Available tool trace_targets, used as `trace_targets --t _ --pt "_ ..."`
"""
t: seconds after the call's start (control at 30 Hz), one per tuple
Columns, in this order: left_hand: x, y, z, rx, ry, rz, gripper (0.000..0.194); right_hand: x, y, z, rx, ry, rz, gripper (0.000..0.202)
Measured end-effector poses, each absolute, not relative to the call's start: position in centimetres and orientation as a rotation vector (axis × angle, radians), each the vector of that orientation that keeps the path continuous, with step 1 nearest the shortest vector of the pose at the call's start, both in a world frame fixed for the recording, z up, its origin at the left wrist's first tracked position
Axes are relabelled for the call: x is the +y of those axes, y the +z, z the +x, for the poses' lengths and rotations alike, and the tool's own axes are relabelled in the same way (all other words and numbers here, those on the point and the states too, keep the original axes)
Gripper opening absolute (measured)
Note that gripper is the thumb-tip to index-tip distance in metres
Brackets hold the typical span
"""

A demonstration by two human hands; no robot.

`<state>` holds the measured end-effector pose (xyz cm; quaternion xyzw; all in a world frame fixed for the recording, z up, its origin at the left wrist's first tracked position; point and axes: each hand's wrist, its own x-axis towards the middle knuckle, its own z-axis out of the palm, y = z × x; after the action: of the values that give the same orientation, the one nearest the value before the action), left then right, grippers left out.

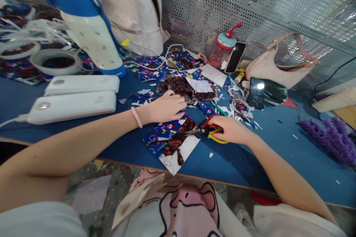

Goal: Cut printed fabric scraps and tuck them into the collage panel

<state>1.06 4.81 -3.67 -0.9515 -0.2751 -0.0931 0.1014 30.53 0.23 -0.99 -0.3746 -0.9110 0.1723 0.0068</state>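
My right hand is wrapped round the handles of scissors, which are red and yellow. Their narrow blades point left over a patterned sheet in blue, black-red and white near the table's front edge. At the sheet's upper edge rests my left hand, its fingers bent and bunched; what its fingertips hold, if anything, is hidden. Just beyond that hand lies a crumpled dark red and black piece, with a torn white piece beside it.
Two white devices and a tall blue-and-white bottle stand left. Behind are a white backpack, a red-lidded cup, a phone and a pink bag. Purple coral-like decoration lies right. Scraps litter the blue table.
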Motion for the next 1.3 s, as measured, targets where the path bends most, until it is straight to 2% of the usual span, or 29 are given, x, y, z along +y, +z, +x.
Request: trace_targets --t 0.83,1.3 --pt "4.7 -3.4 1.0 -0.861 -0.229 -2.894 0.027 0.8 -1.0 31.1 -2.845 0.495 -1.220 0.022" --pt "4.7 -3.6 0.9 -0.773 -0.322 -2.893 0.026 1.2 -0.2 31.9 -2.874 0.519 -1.200 0.026"
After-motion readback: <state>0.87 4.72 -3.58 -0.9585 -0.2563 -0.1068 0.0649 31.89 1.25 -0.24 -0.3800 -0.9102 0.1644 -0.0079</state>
